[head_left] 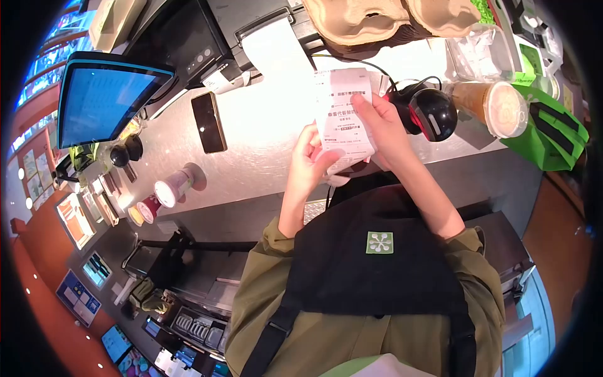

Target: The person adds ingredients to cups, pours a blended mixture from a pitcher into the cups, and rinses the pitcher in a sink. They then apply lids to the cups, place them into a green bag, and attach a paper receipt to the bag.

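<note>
A printed paper receipt (344, 122) is stretched between my two hands above the steel counter. My left hand (309, 156) grips its lower left edge, thumb across the front. On the right side, my right hand (384, 129) pinches the paper with the thumb on the print. Beyond the receipt, a long blank paper strip (276, 47) hangs from a black printer (267, 24). Close to my right hand stands a rounded black device with a red band (433, 113). A smartphone (208, 122) lies on the counter to the left.
Sealed drink cups stand at the right (505, 110) and left (173, 188). A green bag (549, 129) sits at the right end. Cardboard cup carriers (358, 22) are stacked at the back. A blue-lit touchscreen (103, 100) rises at the left of the steel counter (248, 169).
</note>
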Demonstrator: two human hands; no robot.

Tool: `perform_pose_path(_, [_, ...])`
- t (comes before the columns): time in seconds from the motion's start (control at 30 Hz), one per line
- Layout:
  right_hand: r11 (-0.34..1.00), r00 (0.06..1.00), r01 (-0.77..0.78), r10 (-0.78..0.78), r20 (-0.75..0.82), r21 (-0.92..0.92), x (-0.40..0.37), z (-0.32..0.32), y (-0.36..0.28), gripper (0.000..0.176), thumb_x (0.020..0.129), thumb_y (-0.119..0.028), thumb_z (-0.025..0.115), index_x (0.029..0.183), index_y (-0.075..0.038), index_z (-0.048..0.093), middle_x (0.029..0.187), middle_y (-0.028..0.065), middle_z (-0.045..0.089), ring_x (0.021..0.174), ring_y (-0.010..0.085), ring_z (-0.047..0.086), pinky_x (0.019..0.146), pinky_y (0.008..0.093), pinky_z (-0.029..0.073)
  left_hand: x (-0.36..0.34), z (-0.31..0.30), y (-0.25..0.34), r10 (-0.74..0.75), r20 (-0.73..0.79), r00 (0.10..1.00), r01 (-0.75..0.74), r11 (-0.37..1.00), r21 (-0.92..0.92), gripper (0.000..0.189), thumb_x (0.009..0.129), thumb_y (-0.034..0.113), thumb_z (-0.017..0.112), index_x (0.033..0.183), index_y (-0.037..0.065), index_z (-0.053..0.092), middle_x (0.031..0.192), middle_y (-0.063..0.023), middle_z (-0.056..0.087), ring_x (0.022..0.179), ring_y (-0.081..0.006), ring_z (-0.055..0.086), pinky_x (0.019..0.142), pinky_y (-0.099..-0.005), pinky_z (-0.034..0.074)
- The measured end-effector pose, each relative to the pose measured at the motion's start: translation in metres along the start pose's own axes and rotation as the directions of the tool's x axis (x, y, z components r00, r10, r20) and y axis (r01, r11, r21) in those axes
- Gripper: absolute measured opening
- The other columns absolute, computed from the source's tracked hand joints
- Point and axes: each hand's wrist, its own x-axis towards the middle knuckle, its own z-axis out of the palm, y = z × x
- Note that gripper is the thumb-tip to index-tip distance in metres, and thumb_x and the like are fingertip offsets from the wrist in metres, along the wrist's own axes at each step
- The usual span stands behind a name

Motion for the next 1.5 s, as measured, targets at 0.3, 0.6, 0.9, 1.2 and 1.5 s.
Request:
perform_pose_path(0.3, [0.982, 0.981, 0.186, -0.187, -0.045, -0.022, -0.01, 0.006, -0.033, 0.031, 0.095, -0.025, 0.048, 0.112, 0.0, 0.054, 0.1, 0.0054, 0.062, 0.088, 0.0084, 0.058, 0.076, 0.0234, 0.047, -0.014, -0.006, -0.03, 0.103, 0.011, 0.995, -0.093, 0.834, 0.544, 0.009, 0.079, 0.005, 0.064, 0.081, -0.004, 0.065, 0.073, -0.0101, 0.064, 0.073, -0.0193, 0.064, 0.071, -0.0304, 0.05])
perform_pose_path(0.6, [0.954, 0.971, 0.222, -0.198, 0.132, -0.202, -0.04, -0.002, -0.066, 0.03, 0.094, -0.021, 0.049, 0.114, 0.001, 0.054, 0.102, 0.0042, 0.061, 0.092, 0.0087, 0.055, 0.081, 0.0235, 0.045, -0.022, 0.022, 0.048, 0.586, -0.048, 0.809, -0.399, 0.608, 0.687, 0.041, 0.079, 0.013, 0.064, 0.115, -0.001, 0.054, 0.109, -0.0139, 0.059, 0.107, -0.0269, 0.052, 0.091, -0.0394, 0.039])
perform_pose_path(0.9, [0.421, 0.794, 0.582, -0.479, 0.374, -0.696, -0.094, -0.077, -0.083, 0.029, 0.088, -0.003, 0.043, 0.115, 0.001, 0.054, 0.102, 0.0127, 0.059, 0.086, 0.0185, 0.056, 0.08, 0.0277, 0.043, -0.019, 0.111, -0.054, 0.359, -0.539, 0.762, -0.392, 0.918, 0.056, 0.032, 0.091, 0.006, 0.051, 0.121, -0.002, 0.043, 0.106, -0.0056, 0.056, 0.09, -0.0108, 0.054, 0.075, -0.0237, 0.045])
perform_pose_path(1.2, [0.545, 0.769, 0.587, -0.144, 0.623, -0.598, -0.168, -0.221, -0.138, 0.027, 0.091, -0.007, 0.041, 0.108, 0.001, 0.06, 0.099, 0.0124, 0.06, 0.084, 0.0193, 0.058, 0.076, 0.0293, 0.045, 0.052, 0.206, -0.126, 0.275, -0.902, 0.334, -0.717, 0.695, -0.053, 0.047, 0.099, 0.029, 0.034, 0.133, 0.0, 0.022, 0.132, -0.0169, 0.034, 0.119, -0.0232, 0.038, 0.102, -0.0341, 0.028])
perform_pose_path(1.5, [0.423, 0.637, 0.742, -0.201, 0.744, -0.521, -0.24, -0.302, -0.281, 0.031, 0.085, -0.012, 0.054, 0.112, 0.003, 0.054, 0.111, 0.0144, 0.059, 0.105, 0.0276, 0.055, 0.093, 0.0375, 0.039, -0.016, 0.285, -0.151, 0.645, -0.651, 0.402, -0.812, -0.077, -0.578, 0.03, 0.095, 0.021, 0.041, 0.114, -0.001, 0.048, 0.118, -0.0203, 0.051, 0.112, -0.0239, 0.049, 0.095, -0.0405, 0.042])
